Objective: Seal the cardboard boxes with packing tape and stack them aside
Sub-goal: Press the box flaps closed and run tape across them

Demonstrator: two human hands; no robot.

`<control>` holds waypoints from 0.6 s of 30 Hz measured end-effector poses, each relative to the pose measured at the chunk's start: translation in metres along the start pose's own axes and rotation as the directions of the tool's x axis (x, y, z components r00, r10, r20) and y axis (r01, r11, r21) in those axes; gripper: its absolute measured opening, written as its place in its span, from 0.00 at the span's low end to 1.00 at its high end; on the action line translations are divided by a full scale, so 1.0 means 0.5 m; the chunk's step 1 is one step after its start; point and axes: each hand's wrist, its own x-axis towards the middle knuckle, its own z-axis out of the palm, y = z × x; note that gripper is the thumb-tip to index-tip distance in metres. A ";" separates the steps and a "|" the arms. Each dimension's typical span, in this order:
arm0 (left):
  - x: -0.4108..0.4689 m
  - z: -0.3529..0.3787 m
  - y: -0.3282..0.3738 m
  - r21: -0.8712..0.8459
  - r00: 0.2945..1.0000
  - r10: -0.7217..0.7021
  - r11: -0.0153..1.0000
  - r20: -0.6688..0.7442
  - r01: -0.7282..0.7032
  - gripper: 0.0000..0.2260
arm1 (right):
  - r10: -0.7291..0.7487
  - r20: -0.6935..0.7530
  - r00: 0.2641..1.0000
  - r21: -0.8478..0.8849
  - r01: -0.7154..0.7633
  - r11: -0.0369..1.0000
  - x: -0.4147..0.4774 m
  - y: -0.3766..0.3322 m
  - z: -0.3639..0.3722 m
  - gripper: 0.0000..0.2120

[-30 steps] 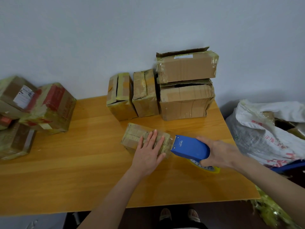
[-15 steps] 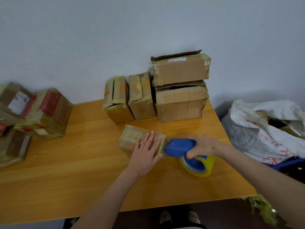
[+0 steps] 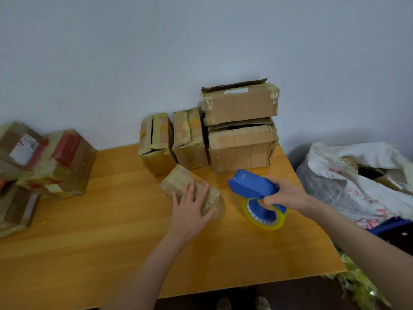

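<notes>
Left hand (image 3: 190, 212) flat on small box (image 3: 178, 182) — its near end blurred. Right hand (image 3: 285, 195), 3 o'clock of it, grips tape dispenser (image 3: 251, 186) (handle hidden). 9 o'clock boxes (image 3: 60, 162) cut off.

Left hand (image 3: 190, 212) on box (image 3: 178, 182), dispenser (image 3: 250, 185) in right hand (image 3: 287, 193)

A single head-worn wide-angle view looks forward and down, close over the left hand (image 3: 190, 211) and right hand (image 3: 283, 195), wall (image 3: 201, 52) beyond them.
</notes>
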 end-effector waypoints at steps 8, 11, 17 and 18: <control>0.001 -0.004 0.003 0.041 0.997 0.071 0.997 0.036 -0.072 0.33 | 0.008 0.086 0.996 0.410 -0.043 0.911 0.024 -0.015 -0.007 0.31; 0.017 -0.017 -0.002 0.025 0.959 0.256 0.965 0.121 -0.260 0.34 | -0.015 0.143 0.990 0.490 -0.057 0.870 0.031 -0.020 -0.009 0.30; 0.062 -0.040 -0.024 -0.028 0.926 0.342 0.939 0.160 -0.342 0.37 | -0.032 0.200 0.979 0.514 -0.077 0.854 0.042 -0.019 -0.025 0.33; 0.065 -0.041 -0.028 -0.037 0.925 0.345 0.938 0.161 -0.344 0.37 | -0.037 0.206 0.978 0.497 -0.072 0.865 0.043 -0.020 -0.028 0.35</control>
